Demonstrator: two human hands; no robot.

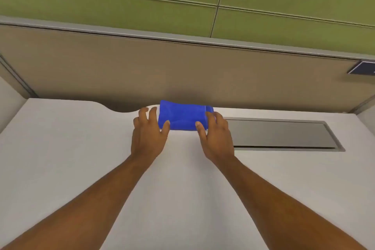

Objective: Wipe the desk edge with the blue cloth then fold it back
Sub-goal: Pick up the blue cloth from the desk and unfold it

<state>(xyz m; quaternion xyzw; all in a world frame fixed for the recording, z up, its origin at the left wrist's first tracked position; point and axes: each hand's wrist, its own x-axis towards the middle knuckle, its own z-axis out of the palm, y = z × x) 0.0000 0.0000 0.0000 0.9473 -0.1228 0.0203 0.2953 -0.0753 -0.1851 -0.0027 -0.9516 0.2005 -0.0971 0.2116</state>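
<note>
The blue cloth [183, 116] lies folded into a compact block at the far edge of the white desk [81, 168], close to the partition. My left hand [149, 133] grips its left end, thumb on the front and fingers spread around the side. At the cloth's right end, my right hand [216, 134] holds it the same way, thumb on the front and fingers curled over the top. The far side of the cloth is partly hidden by my fingers.
A grey metal cable hatch [284, 134] is set flush into the desk just right of my right hand. A brown partition panel [182, 71] rises behind the desk, with green panels [121, 6] above. The desk's far edge has a curved cut-out [119, 108] at left.
</note>
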